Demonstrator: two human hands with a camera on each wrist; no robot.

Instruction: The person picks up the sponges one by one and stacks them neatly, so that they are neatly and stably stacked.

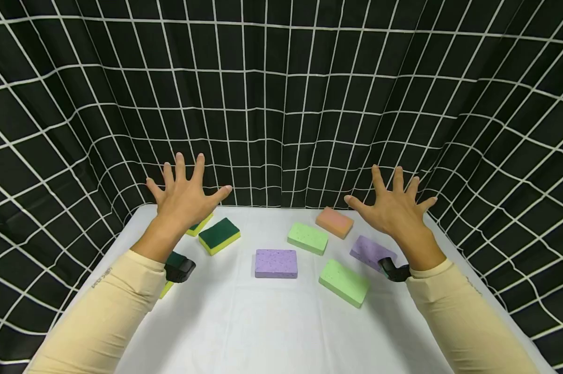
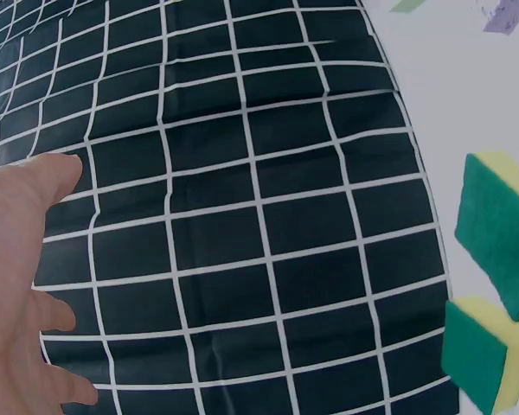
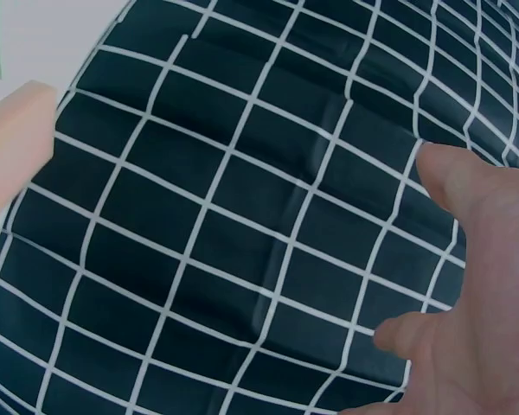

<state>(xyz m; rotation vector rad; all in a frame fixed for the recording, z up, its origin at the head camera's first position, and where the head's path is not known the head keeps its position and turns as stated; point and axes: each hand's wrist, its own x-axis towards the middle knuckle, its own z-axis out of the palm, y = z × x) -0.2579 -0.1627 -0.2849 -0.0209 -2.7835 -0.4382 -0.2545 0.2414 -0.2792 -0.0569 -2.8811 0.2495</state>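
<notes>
In the head view, the left hand and the right hand are both raised with fingers spread wide, their cream sleeves running out of the picture below. Beside the left wrist lies a green-and-yellow sponge; a second two-tone sponge is partly covered by the hand, and a third mostly by the wrist and its black camera. A purple sponge lies mid-table, with two light green ones, an orange sponge and another purple one, overlapped by the right wrist's camera, to the right. The white tabletop shows faint creases and arm shadows; black cloth with a white grid hangs in folds around it. In the left wrist view, the hand is cut off at the left edge, and purple and green scraps at the top are hard to make out. In the right wrist view, the hand and orange sponge are both cropped by opposite edges.
</notes>
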